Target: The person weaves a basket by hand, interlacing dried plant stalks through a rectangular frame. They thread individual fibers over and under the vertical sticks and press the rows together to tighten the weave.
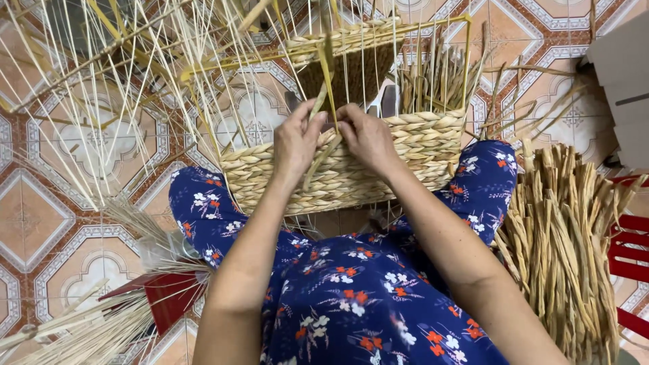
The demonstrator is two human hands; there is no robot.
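- A half-woven basket (405, 145) of braided straw-coloured fibre is seen resting on the person's lap, against the knees, with its finished band of weave facing the camera.
- Thin pale upright stakes (203, 81) are seen rising from the basket's rim and fanning out over the tiled floor (40, 216).
- The left hand (295, 142) is closed in a pinch at the top edge of the weave; a flat yellowish strand (328, 74) is gripped between its thumb and fingers.
- The right hand (368, 138) is curled just beside the left, touching it, with its fingertips pressed on the same strand and on the basket's rim; whether the strand is fully clasped there cannot be told.
- A thick bundle of dried tan fibre (561, 257) is laid to the right of the lap, near the person's right knee.
- A sheaf of fine pale stalks (88, 324) is spread at the lower left, partly over a dark red flat object (165, 297).
- Grey-brown cardboard boxes (622, 74), plain and rectangular, are stacked at the upper right corner; no label can be made out on them.
- Red slatted furniture (629, 250) is glimpsed at the right edge, behind the fibre bundle.
- Blue cloth with a floral print (358, 297) is worn over the lap and both knees.
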